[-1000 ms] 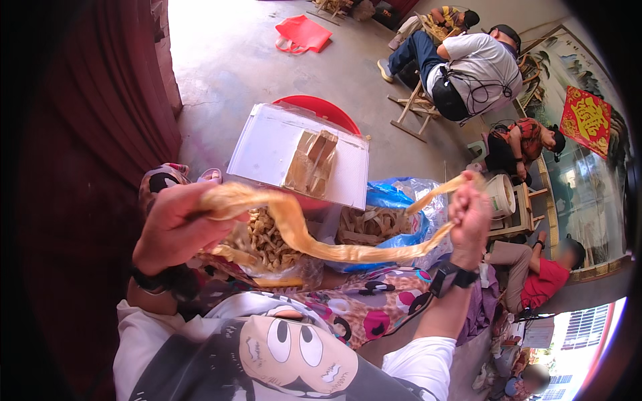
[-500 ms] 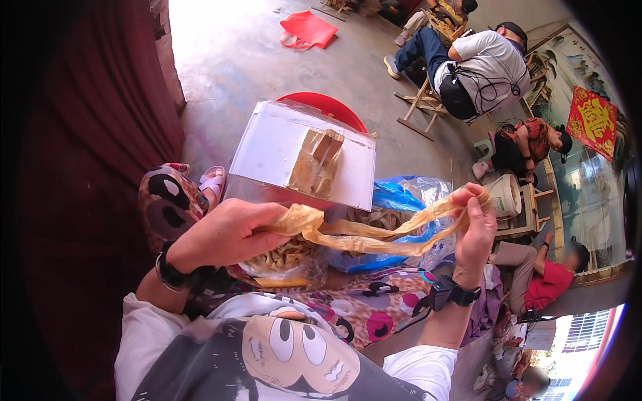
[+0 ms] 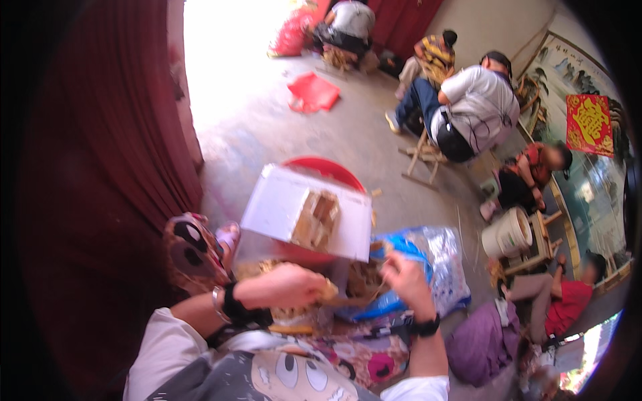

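Note:
In the grip of my left hand (image 3: 287, 286) is a bunched end of a pale yellow-tan, papery strip (image 3: 328, 290). My fingers there are closed, and the rest of the strip is blurred. To the right, my right hand (image 3: 406, 284) is raised over a blue-and-clear plastic bag (image 3: 435, 260). Motion smears its fingers, so what they hold cannot be made out. Just beyond both hands is a white board (image 3: 271, 214) bearing a brown block (image 3: 315, 219) with a shiny covering. Tan pieces fill the area below my left hand.
A red basin (image 3: 328, 168) stands under the board. A red bag (image 3: 313, 92) lies on the concrete floor farther off. To the right are a white bucket (image 3: 506, 232), a wooden stool (image 3: 422, 160) and several seated people. A dark red curtain (image 3: 114, 134) hangs at left.
Before, both hands held the long tan strip stretched out in a loop. Now my hands are lower and nearer each other, and the loop no longer shows. The view has tilted upward.

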`<state>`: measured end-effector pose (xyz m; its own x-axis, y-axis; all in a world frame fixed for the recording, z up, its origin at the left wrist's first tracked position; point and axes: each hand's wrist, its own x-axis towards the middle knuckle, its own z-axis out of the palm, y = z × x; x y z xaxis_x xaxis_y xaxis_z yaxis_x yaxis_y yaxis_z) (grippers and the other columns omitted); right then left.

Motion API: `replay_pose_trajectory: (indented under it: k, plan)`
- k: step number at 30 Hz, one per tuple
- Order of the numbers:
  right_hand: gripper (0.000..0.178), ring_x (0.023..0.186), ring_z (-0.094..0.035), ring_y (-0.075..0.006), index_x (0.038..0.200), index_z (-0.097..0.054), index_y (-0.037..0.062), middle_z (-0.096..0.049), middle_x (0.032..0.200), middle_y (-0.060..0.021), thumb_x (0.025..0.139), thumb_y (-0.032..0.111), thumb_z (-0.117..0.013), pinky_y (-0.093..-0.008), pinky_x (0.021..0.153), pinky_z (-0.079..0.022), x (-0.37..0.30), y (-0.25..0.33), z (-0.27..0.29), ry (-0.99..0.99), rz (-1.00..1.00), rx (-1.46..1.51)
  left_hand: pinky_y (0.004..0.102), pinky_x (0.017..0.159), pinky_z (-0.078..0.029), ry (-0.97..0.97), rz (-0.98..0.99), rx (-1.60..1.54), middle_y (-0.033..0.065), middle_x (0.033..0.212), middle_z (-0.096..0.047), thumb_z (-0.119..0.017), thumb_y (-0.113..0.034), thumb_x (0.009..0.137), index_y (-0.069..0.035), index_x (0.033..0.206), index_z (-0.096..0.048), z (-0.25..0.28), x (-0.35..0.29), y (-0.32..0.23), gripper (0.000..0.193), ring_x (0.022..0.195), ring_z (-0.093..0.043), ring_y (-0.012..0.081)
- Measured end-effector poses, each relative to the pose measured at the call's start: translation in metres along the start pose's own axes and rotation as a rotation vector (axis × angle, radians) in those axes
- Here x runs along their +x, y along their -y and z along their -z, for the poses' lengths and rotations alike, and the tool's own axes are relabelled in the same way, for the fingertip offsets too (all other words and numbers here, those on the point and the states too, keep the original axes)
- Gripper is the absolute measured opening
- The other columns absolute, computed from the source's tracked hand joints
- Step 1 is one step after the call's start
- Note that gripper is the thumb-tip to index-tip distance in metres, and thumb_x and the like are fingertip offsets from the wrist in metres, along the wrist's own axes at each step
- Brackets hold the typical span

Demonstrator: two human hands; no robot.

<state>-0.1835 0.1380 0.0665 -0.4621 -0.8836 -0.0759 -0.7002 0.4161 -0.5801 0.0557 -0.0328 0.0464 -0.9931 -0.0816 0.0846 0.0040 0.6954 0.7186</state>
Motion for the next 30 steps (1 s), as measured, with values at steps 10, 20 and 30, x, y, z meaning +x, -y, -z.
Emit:
replay_pose_trajectory:
  k: [10, 20, 30]
  plan:
    - [0.018, 0.071, -0.057, -0.0075, 0.101, -0.064, 0.0015, -0.062, 0.075, -0.0016, 0.089, 0.014, -0.059, -0.0235, 0.064, -0.046, -0.027, 0.014, -0.029, 0.141, 0.004, 0.462, 0.0383, 0.069, -0.050, -0.082, -0.044, 0.323, 0.0124, 0.086, -0.058, -0.054, -0.011, 0.082, -0.004, 0.103, -0.053, -0.007, -0.004, 0.040, 0.022, 0.085, -0.059, 0.0296]
    - [0.011, 0.081, -0.061, -0.0350, 0.089, -0.061, 0.0051, -0.063, 0.082, -0.0163, 0.086, 0.014, -0.054, -0.0442, 0.070, -0.049, -0.042, -0.024, -0.004, -0.291, 0.115, -0.363, 0.0348, 0.075, -0.048, -0.419, -0.031, 0.615, 0.0105, 0.088, -0.058, -0.058, -0.008, 0.079, -0.005, 0.095, -0.053, 0.031, 0.000, 0.015, 0.017, 0.085, -0.057, 0.0266]
    - [0.010, 0.083, -0.058, -0.0349, 0.089, -0.057, 0.0027, -0.060, 0.083, -0.0168, 0.087, 0.006, -0.048, -0.0435, 0.073, -0.047, -0.033, -0.034, 0.008, -0.411, 0.050, -0.478, 0.0352, 0.070, -0.050, -0.501, -0.061, 0.599, 0.0081, 0.089, -0.060, -0.059, -0.002, 0.075, -0.005, 0.106, -0.056, 0.061, 0.013, -0.006, 0.032, 0.079, -0.062, 0.0265]
